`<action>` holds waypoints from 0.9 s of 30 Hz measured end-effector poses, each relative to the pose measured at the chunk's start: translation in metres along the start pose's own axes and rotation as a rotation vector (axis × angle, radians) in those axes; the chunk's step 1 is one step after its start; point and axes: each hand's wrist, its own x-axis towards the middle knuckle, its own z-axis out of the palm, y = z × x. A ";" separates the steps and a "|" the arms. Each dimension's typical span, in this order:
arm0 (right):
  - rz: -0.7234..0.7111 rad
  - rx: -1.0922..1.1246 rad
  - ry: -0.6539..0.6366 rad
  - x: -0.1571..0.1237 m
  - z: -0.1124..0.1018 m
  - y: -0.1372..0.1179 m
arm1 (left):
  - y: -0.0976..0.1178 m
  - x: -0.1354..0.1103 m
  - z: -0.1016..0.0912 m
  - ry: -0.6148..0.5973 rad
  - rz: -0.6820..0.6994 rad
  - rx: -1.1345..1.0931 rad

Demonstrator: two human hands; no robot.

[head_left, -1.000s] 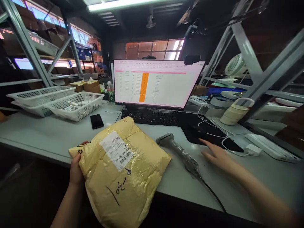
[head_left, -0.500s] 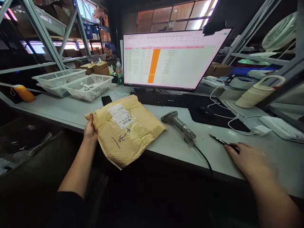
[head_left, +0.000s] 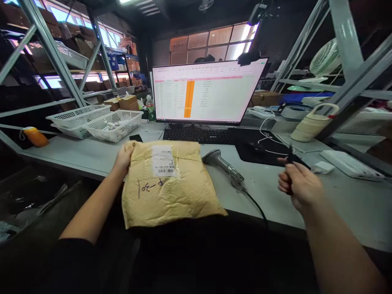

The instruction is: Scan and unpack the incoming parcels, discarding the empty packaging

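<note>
A yellow padded mailer (head_left: 176, 194) with a white barcode label (head_left: 163, 161) and handwritten marks hangs over the desk's front edge. My left hand (head_left: 125, 157) grips its upper left corner, fingers closed. Over the right side of the desk, my right hand (head_left: 300, 183) is closed round a slim black pointed tool (head_left: 290, 153) that points upward; its exact kind is hard to make out. Between my hands, a grey barcode scanner (head_left: 225, 166) lies on the desk beside the mailer, its cable running off the front edge.
Behind the mailer stand a keyboard (head_left: 199, 135) and a monitor (head_left: 220, 96) showing a spreadsheet. White baskets (head_left: 114, 128) are at the left, near an orange bottle (head_left: 36, 136). On the right are a mouse pad (head_left: 254, 153), white cables, a cream tumbler (head_left: 309, 125) and a white power strip (head_left: 349, 165).
My right hand has lifted the black tool off the desk and turned it upright. The mailer has rotated in my left hand so its label sits straighter. The head view has tilted up.
</note>
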 end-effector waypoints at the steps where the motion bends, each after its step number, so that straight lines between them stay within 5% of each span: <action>1: 0.031 0.161 -0.085 -0.004 0.011 -0.010 | -0.012 0.000 0.002 -0.004 -0.020 0.062; 4: 0.129 0.512 -0.334 -0.021 0.045 -0.033 | -0.029 -0.003 0.000 -0.026 -0.003 0.245; 7: 0.174 0.568 -0.516 -0.034 0.075 -0.043 | -0.020 -0.002 0.000 -0.114 0.108 0.399; 11: 0.163 0.578 -0.611 -0.040 0.104 -0.050 | -0.005 0.001 0.029 -0.507 0.294 0.840; 14: 0.144 0.543 -0.624 -0.040 0.116 -0.052 | -0.003 0.001 0.055 -0.780 0.259 1.021; 16: 0.134 0.492 -0.666 -0.041 0.120 -0.052 | -0.003 -0.002 0.065 -0.856 0.253 1.051; 20: 0.067 0.354 -0.718 -0.039 0.119 -0.050 | 0.000 -0.012 0.073 -0.811 0.339 1.130; 27: -0.437 -0.349 -0.519 -0.044 0.116 -0.063 | 0.015 -0.037 0.077 -0.618 0.539 1.266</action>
